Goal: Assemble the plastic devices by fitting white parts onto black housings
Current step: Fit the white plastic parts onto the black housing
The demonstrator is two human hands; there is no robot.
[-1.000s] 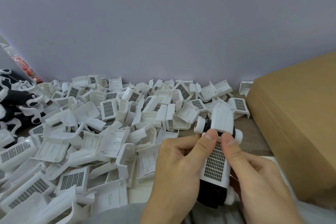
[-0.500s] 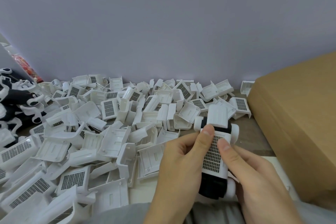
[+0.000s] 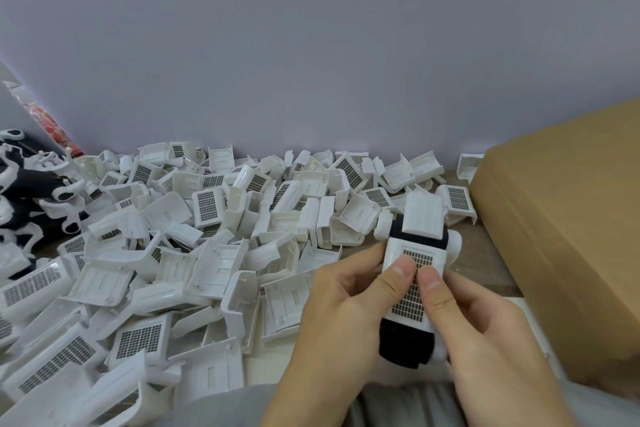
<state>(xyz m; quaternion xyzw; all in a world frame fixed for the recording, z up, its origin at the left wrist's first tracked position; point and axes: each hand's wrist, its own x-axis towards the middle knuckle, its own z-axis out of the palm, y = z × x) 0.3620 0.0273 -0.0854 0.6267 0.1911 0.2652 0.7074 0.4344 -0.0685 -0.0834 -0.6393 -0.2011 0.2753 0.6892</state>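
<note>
**Seating the grille cover on the black housing**

Head view: the step in hand looks like pressing a white grille part (image 3: 414, 279) down onto a black housing (image 3: 406, 347), held up in front of the person, above the lap and just right of the heap of loose white parts (image 3: 194, 246) on the counter (image 3: 481, 253). To do this well, I would keep both thumbs flat on the mesh and press evenly along its length, so the cover goes down level and not cocked at one corner. The fingers behind the housing should push back against the thumbs; otherwise the piece will simply tip away. The edges deserve a check: a dark band of housing shows between this cover and the second white part (image 3: 424, 217) at the far end, and whether that gap is meant to remain I cannot tell.

The left hand (image 3: 343, 315) is curled around the left side of the assembly, thumb tip pressed on the mesh. The right hand (image 3: 485, 333) grips the right side likewise, its thumb just beside the other. Neither hand is spread; both clamp the same piece.

A cardboard box (image 3: 568, 236) stands near on the right. Black-and-white pieces (image 3: 31, 191) lie at the far left.
</note>
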